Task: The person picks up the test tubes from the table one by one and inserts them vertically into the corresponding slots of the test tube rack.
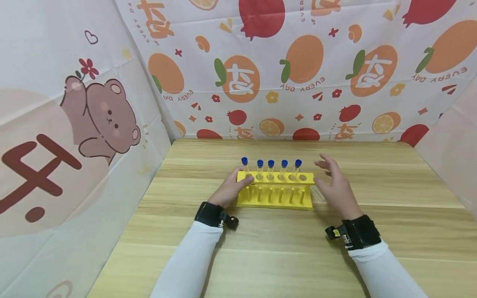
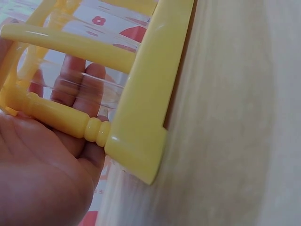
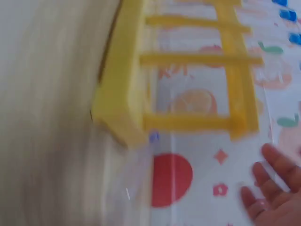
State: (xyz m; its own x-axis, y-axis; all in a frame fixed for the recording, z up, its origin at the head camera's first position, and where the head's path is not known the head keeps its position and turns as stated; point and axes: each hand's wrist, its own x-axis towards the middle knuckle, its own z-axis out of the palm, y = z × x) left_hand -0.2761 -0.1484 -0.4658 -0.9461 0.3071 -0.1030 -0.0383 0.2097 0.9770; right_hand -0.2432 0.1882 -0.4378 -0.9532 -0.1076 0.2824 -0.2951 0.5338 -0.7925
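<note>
A yellow test tube rack (image 1: 275,205) stands on the table in front of me. Five clear test tubes with blue caps (image 1: 271,163) stand in its row of holes; the hole at the right end has no tube. My left hand (image 1: 228,191) grips the rack's left end, thumb on the top board, and its fingers (image 2: 84,89) pass behind the corner post (image 2: 61,115). Beside the right end, my right hand (image 1: 337,190) is raised with fingers apart and holds nothing. A clear tube (image 1: 317,193) lies on the table between that hand and the rack.
The wooden table (image 1: 261,252) runs back to a fruit-print cloth (image 1: 208,111) hung behind it. A second cloth with a bear print (image 1: 108,116) hangs along the left side. Each wrist wears a black strap (image 1: 209,214) with a small camera.
</note>
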